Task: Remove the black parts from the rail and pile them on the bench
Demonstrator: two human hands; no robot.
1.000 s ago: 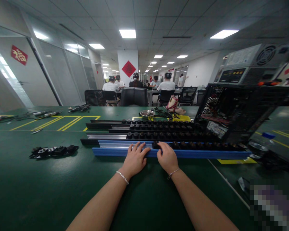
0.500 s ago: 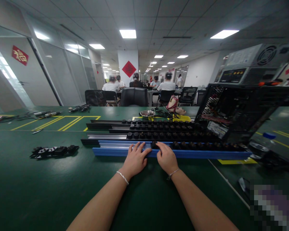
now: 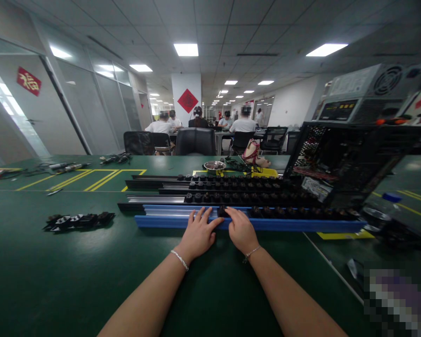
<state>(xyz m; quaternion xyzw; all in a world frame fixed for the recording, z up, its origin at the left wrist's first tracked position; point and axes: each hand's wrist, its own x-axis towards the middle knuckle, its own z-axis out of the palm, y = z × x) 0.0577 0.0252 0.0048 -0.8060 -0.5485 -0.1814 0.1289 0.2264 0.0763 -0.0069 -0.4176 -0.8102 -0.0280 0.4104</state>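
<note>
A long blue channel rail (image 3: 182,223) lies across the green table in front of me, with several black socket modules (image 3: 301,213) seated along its right part. Between my hands, one black socket module (image 3: 222,211) sits in the rail, apart from that row. My left hand (image 3: 198,234) rests over the rail with fingers spread, its thumb reaching the module's near left side. At the module's right side is my right hand (image 3: 243,230), index finger stretched onto it and the other fingers curled in. The right thumb is partly hidden.
Behind the blue rail lie several black rails (image 3: 154,199) with sockets. Loose black modules (image 3: 79,221) lie at left. An open computer case (image 3: 337,164) stands at right, near a clear blue-capped container (image 3: 382,208). A metal bowl (image 3: 214,166) sits farther back. People sit beyond.
The module between my hands has shifted slightly left in the rail, and my right index finger has moved with it. My left hand has barely moved.
</note>
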